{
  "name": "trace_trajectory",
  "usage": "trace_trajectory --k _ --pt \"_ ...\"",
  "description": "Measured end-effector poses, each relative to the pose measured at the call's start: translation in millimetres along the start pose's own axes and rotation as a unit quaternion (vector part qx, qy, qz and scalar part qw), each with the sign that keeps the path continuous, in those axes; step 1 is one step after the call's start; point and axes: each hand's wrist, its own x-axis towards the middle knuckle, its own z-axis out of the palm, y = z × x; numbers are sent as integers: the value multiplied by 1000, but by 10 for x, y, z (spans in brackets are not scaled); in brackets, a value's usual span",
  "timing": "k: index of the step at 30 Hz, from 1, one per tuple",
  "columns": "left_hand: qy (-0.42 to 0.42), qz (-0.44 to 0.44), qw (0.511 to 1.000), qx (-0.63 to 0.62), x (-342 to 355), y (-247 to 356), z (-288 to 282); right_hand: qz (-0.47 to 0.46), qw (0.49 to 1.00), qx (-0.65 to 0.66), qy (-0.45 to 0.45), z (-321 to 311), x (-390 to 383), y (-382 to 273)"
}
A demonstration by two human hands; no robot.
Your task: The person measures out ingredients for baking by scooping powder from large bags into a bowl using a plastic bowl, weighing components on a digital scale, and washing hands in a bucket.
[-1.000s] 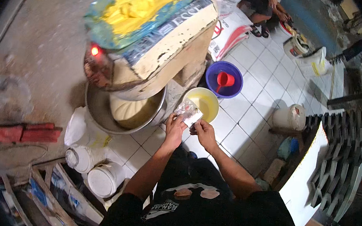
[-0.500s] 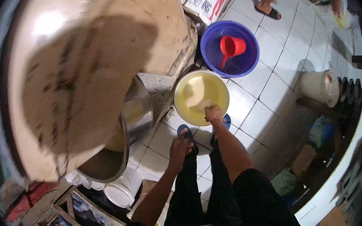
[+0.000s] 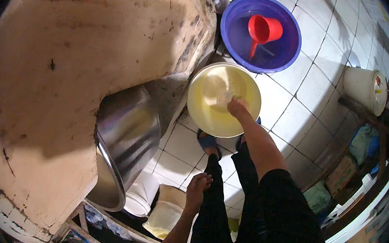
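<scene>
My right hand (image 3: pixel 238 106) is closed over a wide pale metal basin (image 3: pixel 195 121) of yellowish liquid. Its fingers seem to grip the near end of a round, pale scoop-like thing (image 3: pixel 218 87); blur and glare hide its exact kind. My left hand (image 3: pixel 198 188) hangs low beside my leg, fingers curled with nothing visible in them. Right behind the pale basin stands a blue-purple tub (image 3: pixel 233 49) of water. A red dipper (image 3: pixel 273 30) with its handle toward me lies in that tub.
A big worn tan board or tabletop (image 3: pixel 54 106) fills the left, above a large steel pot (image 3: pixel 138 134). Below are a white bucket (image 3: pixel 142 194) and a sack-like container (image 3: pixel 166 213). A lidded white bucket (image 3: pixel 361 89) stands at the right. The floor has white tiles (image 3: pixel 293 127).
The view has shifted, so the basins look larger and the other person's foot has nearly left the top edge. My right hand stays over the pale basin; my left hand hangs lower in the picture.
</scene>
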Motion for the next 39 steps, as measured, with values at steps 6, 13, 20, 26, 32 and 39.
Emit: trace_trajectory --k 6,13,20,26,32,39 --pt "-19 51 997 48 64 163 179 3 999 37 15 -200 -340 -136" --pt "-53 66 995 44 291 388 371 12 994 60 88 -210 -548 -75" --pt "-67 7 998 17 1073 542 777 94 946 298 85 -364 -1158 -181" --pt "45 66 994 72 1530 657 1035 186 781 597 4 -454 -1555 -385" --pt "12 52 993 110 1667 689 1062 167 724 668 52 -594 -1616 -266" --pt "28 32 982 185 1941 533 803 122 788 604 17 -567 -1522 -372"
